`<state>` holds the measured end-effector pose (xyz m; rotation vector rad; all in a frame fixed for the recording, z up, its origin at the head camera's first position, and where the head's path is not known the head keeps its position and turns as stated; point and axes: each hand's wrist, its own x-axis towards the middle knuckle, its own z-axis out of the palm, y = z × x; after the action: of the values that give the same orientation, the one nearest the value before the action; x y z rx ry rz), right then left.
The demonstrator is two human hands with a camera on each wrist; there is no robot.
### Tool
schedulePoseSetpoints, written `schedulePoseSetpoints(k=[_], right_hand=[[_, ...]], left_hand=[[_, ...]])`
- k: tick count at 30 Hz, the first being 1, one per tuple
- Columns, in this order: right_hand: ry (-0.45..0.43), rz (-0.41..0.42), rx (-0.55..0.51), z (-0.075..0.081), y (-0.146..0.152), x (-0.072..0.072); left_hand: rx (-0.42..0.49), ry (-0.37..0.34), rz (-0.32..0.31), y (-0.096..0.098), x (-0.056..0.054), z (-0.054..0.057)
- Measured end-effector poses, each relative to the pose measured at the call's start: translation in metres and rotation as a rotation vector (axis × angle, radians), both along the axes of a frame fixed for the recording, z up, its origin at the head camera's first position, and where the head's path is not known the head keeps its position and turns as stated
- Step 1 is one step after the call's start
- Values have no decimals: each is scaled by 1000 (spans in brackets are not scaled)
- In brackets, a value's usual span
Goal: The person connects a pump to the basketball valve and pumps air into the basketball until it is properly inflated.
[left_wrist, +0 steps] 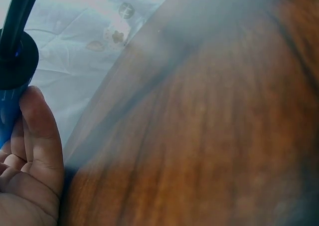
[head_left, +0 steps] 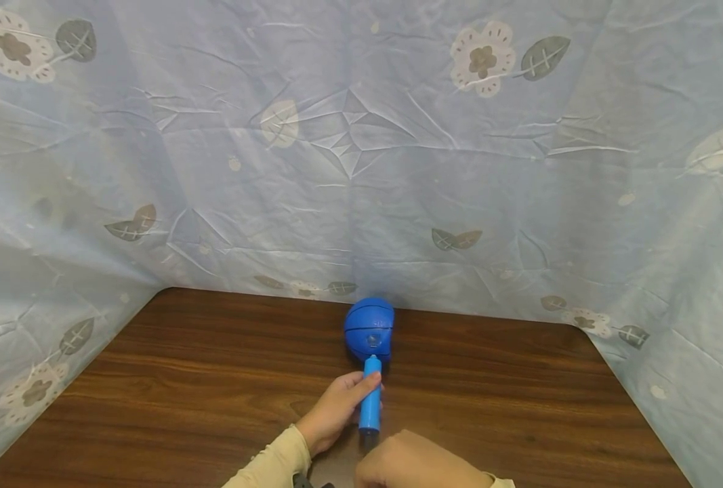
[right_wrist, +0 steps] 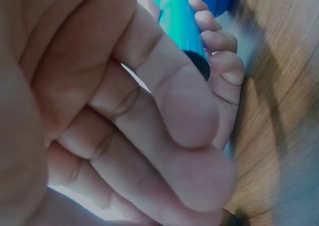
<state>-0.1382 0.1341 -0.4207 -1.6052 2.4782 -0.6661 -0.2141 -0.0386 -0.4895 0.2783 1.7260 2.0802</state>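
Observation:
A blue ball (head_left: 369, 329) with dark seams, dented on its right side, rests near the table's back edge. A light-blue hand pump (head_left: 370, 400) points its needle end into the ball. My left hand (head_left: 339, 407) grips the pump barrel, thumb along its upper side. In the left wrist view, a dark plunger rod (left_wrist: 17, 21) comes out of the black end cap (left_wrist: 17, 61). Behind the pump, my right hand (head_left: 412, 461) is curled at the rod's end; its fingers (right_wrist: 189, 111) hide the handle. The right wrist view shows the barrel (right_wrist: 182, 26) beyond those fingers.
The dark brown wooden table (head_left: 215, 366) has rounded back corners. A pale blue floral cloth (head_left: 349, 203) hangs behind it and down both sides, close to the ball. Beige sleeves (head_left: 276, 461) cover the forearms.

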Motion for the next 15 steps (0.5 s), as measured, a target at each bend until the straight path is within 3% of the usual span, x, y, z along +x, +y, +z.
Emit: schedulePoseSetpoints(k=[4,15], right_hand=[[-28,-47,1,0,3,-3],[85,-284,-115,-9,9,-14]], left_hand=[[19,-17,10,0,-1,0],[23,-28,3,-1,-2,0]])
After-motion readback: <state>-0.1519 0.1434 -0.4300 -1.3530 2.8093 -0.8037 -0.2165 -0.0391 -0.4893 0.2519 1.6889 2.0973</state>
